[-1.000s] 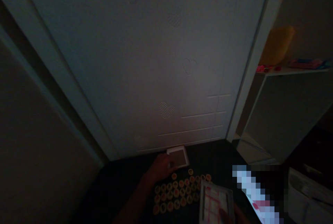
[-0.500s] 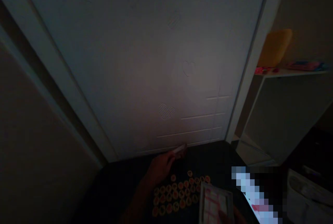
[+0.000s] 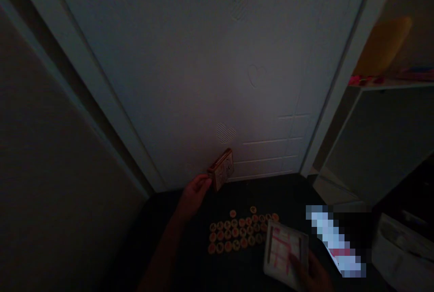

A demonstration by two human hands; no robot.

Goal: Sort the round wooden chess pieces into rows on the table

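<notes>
My left hand [image 3: 195,192] is closed on the left end of a small reddish-brown box [image 3: 223,170] with a dark pattern printed on its face. The box is tilted up in front of the white panel, at the back of the dark table. My right hand [image 3: 310,271] grips a flat rectangular case [image 3: 285,251] with a pale rim and a pink-and-white lined face; the thumb lies on top. Between my hands are several round tokens [image 3: 236,232], laid in three rows with two set apart behind them. Dim light hides the tokens' markings.
A white panel [image 3: 190,79] with embossed hearts rises behind the dark table [image 3: 196,267]. To the right are a blurred-out bright strip [image 3: 334,237], a white container [image 3: 396,251] and a shelf [image 3: 389,88] bearing a yellow object [image 3: 386,45].
My left hand has moved left and turned the box, so its patterned face now shows. My right hand and the case have come further into view. The whole view has shifted slightly.
</notes>
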